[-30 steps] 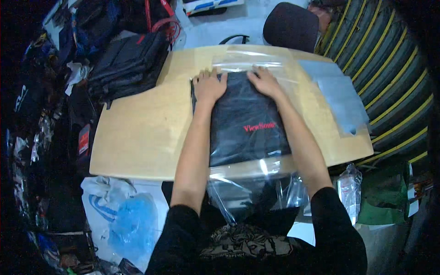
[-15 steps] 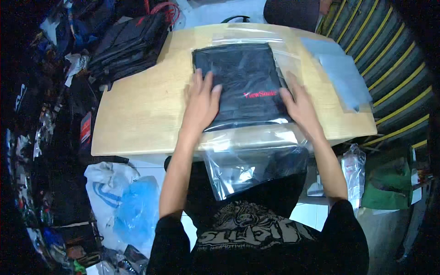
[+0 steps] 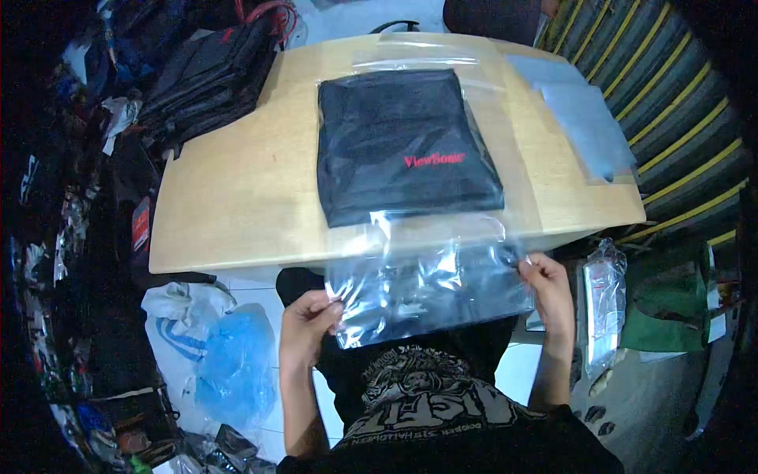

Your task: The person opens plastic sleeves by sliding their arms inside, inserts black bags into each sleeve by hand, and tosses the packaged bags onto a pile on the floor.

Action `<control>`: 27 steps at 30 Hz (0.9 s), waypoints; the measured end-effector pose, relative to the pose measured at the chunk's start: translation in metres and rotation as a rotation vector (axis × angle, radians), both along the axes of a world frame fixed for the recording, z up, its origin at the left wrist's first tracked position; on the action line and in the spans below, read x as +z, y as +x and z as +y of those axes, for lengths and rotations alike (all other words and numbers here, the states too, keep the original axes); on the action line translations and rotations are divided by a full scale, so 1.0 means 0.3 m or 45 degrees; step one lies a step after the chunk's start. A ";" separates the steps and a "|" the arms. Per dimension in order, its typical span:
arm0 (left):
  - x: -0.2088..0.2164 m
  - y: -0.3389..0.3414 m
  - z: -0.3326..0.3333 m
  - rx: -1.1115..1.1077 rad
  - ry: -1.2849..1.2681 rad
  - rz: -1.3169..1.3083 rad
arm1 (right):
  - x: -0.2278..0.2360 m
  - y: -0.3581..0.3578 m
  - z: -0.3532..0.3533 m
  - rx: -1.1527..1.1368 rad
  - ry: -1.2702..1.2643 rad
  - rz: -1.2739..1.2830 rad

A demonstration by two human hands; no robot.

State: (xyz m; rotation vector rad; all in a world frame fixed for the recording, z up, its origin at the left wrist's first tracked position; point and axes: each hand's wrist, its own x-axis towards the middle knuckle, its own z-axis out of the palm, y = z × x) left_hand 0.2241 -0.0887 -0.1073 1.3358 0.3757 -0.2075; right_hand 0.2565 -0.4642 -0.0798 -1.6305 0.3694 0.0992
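Note:
A folded black garment (image 3: pixel 403 146) with small red lettering lies inside a clear plastic bag (image 3: pixel 430 272) on a light wooden table (image 3: pixel 229 197). The bag's open end hangs over the table's near edge. My left hand (image 3: pixel 308 320) pinches the bag's left corner below the table edge. My right hand (image 3: pixel 545 288) pinches its right corner. Both hands hold the loose flap spread between them.
A stack of clear flat bags (image 3: pixel 580 118) lies at the table's right end. Dark bags (image 3: pixel 209 71) are piled at the far left. White and blue plastic bags (image 3: pixel 213 347) sit on the floor at the left. Yellow-striped dark steps (image 3: pixel 679 103) rise on the right.
Both hands left the top of the garment and drew back toward me over the table edge. They now grip the corners of the bag's open end.

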 end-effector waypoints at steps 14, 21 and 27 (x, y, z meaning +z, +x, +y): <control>0.028 0.117 0.035 -0.147 -0.088 0.088 | -0.018 0.045 0.003 0.183 0.147 0.049; 0.043 0.140 0.027 -0.205 -0.229 0.177 | -0.061 0.039 -0.020 0.432 0.336 0.161; 0.064 0.070 0.027 -0.252 -0.222 0.033 | -0.030 -0.017 0.009 0.344 0.571 0.041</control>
